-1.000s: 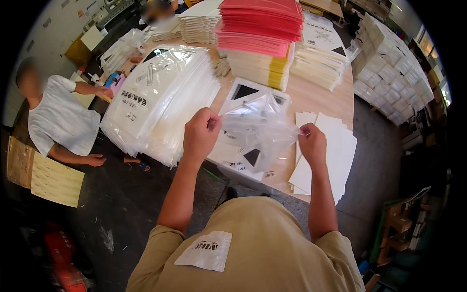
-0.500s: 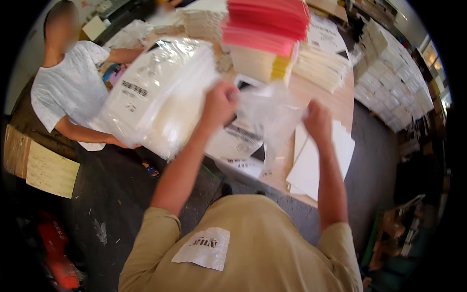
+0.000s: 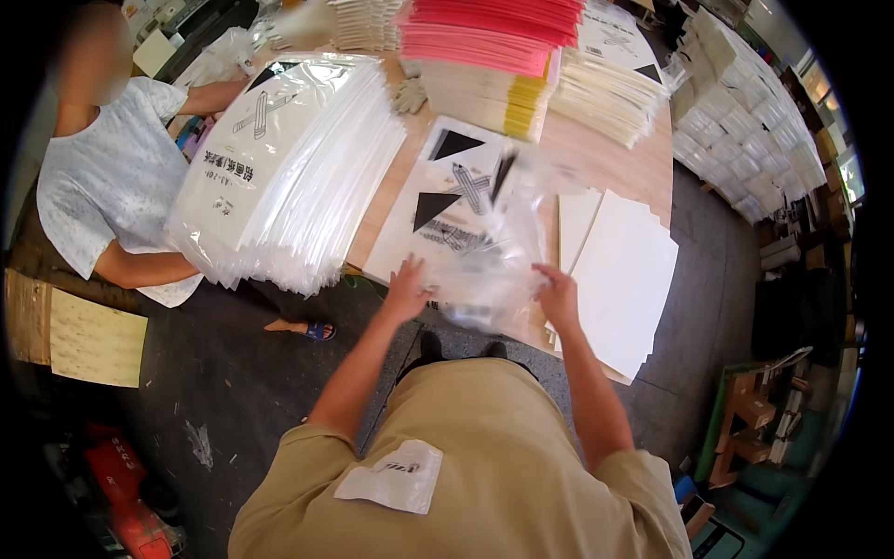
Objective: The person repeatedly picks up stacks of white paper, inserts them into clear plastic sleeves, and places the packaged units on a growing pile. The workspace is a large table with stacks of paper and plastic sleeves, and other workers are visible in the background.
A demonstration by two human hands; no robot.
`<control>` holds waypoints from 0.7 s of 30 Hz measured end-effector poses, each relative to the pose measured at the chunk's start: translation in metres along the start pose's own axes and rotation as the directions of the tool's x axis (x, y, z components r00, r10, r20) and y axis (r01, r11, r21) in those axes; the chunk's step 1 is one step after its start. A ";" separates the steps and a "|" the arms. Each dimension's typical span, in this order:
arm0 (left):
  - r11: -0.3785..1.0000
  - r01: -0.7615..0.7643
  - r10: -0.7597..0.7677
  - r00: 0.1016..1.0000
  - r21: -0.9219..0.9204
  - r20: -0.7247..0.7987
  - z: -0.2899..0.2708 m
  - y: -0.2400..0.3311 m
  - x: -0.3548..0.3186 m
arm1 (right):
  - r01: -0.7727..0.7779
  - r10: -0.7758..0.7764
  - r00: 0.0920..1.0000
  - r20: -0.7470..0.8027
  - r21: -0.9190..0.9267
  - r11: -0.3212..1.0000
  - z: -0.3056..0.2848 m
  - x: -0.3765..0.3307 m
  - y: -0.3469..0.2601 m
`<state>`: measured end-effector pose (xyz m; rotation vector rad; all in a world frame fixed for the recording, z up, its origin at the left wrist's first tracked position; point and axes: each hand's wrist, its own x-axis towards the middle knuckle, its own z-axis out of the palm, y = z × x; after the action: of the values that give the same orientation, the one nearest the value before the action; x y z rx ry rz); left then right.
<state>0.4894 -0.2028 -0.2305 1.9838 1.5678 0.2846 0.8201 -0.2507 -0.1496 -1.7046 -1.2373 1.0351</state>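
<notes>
The right hand (image 3: pixel 557 293) seems to be pinching a crumpled, clear plastic bag (image 3: pixel 489 279), which is spreading between it and the left hand (image 3: pixel 407 292), where blur is hiding whether the fingers are gripping. Beyond the left hand, a flat white pack printed with black triangles (image 3: pixel 434 209) is lying on the pale brown tabletop (image 3: pixel 605 168); were the left hold loose, thin film could be slipping or folding over.

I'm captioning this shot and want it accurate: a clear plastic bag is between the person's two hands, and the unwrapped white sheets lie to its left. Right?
Not quite: the unwrapped white sheets lie to the right of the clear plastic bag, which is between the left hand and right hand, as the head view shows.
</notes>
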 end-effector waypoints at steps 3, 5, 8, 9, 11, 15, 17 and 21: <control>0.868 -0.250 0.350 0.921 0.429 -0.171 0.043 -0.015 0.005 | 0.120 -0.120 0.993 0.019 0.003 0.993 0.009 -0.025 0.012; 0.865 -0.226 0.298 0.950 0.448 -0.095 0.038 -0.008 0.012 | 0.099 -0.099 0.995 -0.007 -0.037 0.994 0.004 -0.029 0.015; 0.853 -0.239 0.321 0.941 0.465 -0.105 0.025 -0.008 0.034 | 0.057 -0.057 0.995 -0.078 -0.006 0.998 -0.003 -0.039 0.008; 0.849 -0.255 0.345 0.931 0.463 -0.119 0.023 -0.008 0.040 | 0.043 -0.040 0.995 -0.094 0.033 0.999 -0.005 -0.043 0.010; 0.862 -0.264 0.340 0.934 0.433 -0.109 0.017 -0.008 0.063 | 0.014 0.001 0.991 -0.132 0.113 0.993 -0.007 -0.050 0.013; 0.860 -0.290 0.343 0.938 0.419 -0.056 0.003 -0.011 0.123 | -0.056 0.100 0.979 -0.180 0.236 0.970 -0.010 -0.069 0.000; 0.844 -0.279 0.338 0.940 0.457 -0.050 -0.005 -0.015 0.157 | -0.076 0.139 0.968 -0.207 0.288 0.955 -0.010 -0.077 -0.018; 0.975 -0.190 0.211 0.954 0.115 -0.212 -0.020 0.008 0.175 | -0.047 0.102 0.969 -0.226 0.236 0.971 -0.016 -0.080 -0.056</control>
<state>0.5356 -0.0331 -0.2431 2.2548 1.5379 0.5417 0.8004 -0.3167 -0.0786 -1.6488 -0.8720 0.9463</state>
